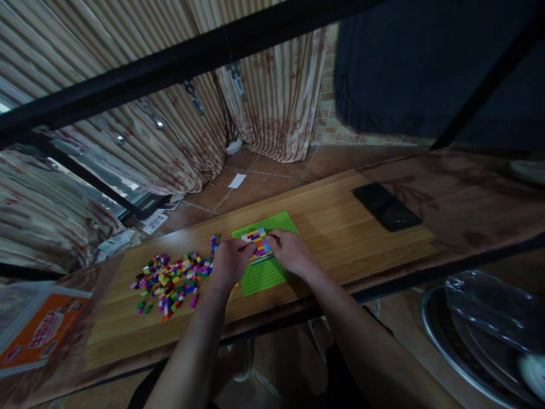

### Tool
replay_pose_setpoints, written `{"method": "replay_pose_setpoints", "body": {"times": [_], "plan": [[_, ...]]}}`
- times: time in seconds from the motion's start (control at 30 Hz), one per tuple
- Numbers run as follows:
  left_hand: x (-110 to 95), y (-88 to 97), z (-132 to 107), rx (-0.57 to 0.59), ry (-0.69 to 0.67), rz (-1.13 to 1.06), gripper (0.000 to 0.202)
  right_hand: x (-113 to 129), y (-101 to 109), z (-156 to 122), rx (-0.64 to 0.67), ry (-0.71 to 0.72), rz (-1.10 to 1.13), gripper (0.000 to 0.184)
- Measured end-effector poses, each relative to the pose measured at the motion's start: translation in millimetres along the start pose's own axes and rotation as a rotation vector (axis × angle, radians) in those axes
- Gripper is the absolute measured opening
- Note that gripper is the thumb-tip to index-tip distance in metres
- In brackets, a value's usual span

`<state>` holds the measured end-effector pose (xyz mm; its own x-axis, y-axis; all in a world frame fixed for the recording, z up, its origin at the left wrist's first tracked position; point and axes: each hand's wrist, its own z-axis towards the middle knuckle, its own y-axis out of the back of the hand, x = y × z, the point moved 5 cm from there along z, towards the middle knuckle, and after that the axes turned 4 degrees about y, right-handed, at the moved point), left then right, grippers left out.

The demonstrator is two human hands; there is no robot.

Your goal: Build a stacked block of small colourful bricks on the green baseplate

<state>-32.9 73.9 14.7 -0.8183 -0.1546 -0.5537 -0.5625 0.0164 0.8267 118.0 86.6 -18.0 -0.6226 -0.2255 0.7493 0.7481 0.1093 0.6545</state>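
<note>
A green baseplate lies on the wooden tabletop. A small block of stacked coloured bricks stands on the plate. My left hand is curled against the left side of that block, fingertips pinched at its upper edge. On the block's right side rests my right hand, its fingers bent against the bricks. A loose pile of several small coloured bricks is spread on the table to the left of the plate.
A black phone lies at the table's far right. An orange box sits at the left end. Black frame bars cross overhead. A round metal tray with clear plastic is at lower right. Curtains hang behind.
</note>
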Motion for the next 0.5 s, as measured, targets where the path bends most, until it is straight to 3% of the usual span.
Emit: {"method": "replay_pose_setpoints", "body": {"times": [0.23,0.5], "plan": [[4.5,-3.0,-1.5,0.012,0.017,-0.097,0.032,-0.2,-0.8,1.0,0.015,-0.005,-0.010,0.032],[-1.1,-0.5,-5.2,-0.051,0.036,-0.066,0.026,-0.7,-0.3,0.3,0.030,-0.014,-0.014,0.034]]}}
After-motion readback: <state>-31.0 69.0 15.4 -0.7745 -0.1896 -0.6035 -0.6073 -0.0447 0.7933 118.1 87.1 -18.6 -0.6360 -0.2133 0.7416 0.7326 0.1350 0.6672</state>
